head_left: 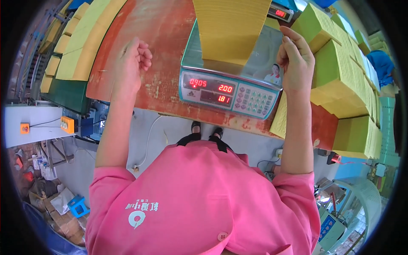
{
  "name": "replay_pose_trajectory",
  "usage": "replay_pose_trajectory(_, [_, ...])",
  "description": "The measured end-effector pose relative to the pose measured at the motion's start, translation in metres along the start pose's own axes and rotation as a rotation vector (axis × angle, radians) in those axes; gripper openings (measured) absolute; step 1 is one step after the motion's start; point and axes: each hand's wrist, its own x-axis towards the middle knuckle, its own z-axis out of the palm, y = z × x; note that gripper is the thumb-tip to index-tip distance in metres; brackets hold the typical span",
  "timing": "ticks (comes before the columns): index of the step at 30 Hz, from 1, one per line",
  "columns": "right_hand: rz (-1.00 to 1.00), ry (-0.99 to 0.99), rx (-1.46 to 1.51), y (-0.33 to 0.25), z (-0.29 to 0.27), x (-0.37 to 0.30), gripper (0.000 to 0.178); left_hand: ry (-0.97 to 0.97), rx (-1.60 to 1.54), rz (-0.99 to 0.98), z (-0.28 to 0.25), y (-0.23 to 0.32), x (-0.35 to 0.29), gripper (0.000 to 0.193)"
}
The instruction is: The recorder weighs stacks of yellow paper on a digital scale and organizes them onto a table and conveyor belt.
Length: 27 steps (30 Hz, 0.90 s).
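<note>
A digital scale (229, 91) with a teal frame, lit red digits and a keypad stands on the red, worn table. On its glass-like pan rests a tall stack of yellow paper (229, 32), running past the top of the view. My left hand (135, 57) is over the table, left of the scale and apart from it. Its fingers are curled in, slightly blurred, with nothing seen in them. By the right edge of the pan is my right hand (296, 57), bent, with a gap between thumb and forefinger. It holds nothing that I can see.
Several yellow paper stacks (344, 80) are piled on the right. A long row of yellow paper (91, 36) lies at the far left on a green surface. A second scale display (280, 12) shows behind the stack. A blue stool (78, 207) stands on the floor at lower left.
</note>
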Motion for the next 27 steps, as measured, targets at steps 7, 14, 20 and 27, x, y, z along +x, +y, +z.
replay_pose_trajectory(7, [0.03,-0.059,-0.006,0.021,-0.005,0.032,0.027,-0.05,0.025,0.034,0.021,0.018,0.004,0.035])
replay_pose_trajectory(14, [0.058,0.055,0.115,0.086,0.016,0.114,0.042,-0.266,-0.174,-0.025,0.087,0.088,0.046,0.054])
replay_pose_trajectory(20, [-0.024,-0.146,-0.027,0.106,0.045,0.097,0.057,-0.608,-0.029,-0.173,0.138,0.125,0.07,0.054])
replay_pose_trajectory(27, [-0.028,0.115,-0.164,0.088,0.032,0.02,0.048,-0.89,0.171,-0.382,0.111,0.129,0.057,0.054])
